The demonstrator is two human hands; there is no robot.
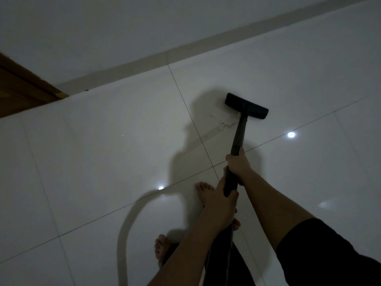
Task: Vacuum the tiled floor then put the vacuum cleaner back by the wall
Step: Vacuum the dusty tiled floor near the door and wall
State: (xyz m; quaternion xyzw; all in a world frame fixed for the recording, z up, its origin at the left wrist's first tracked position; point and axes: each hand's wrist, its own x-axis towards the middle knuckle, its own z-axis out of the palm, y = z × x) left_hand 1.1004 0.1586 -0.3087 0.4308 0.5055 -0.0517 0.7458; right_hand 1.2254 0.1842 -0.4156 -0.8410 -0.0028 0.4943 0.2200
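A black vacuum floor head point(246, 105) rests flat on the glossy white tiled floor point(103, 151), a little right of centre. Its dark wand point(238, 134) runs back toward me. My right hand point(238, 163) grips the wand higher up, and my left hand point(221, 195) grips it lower down, close to my body. Small white scraps of debris point(223, 121) lie on the tile just left of the wand, beside the head. The vacuum cleaner's body is out of view.
The pale wall point(123, 27) and its grey skirting point(144, 60) run diagonally across the top. A brown wooden door frame point(22, 87) sits at the far left. My bare feet point(203, 191) stand on the tiles below the wand. The hose's curved shadow point(127, 223) falls lower left.
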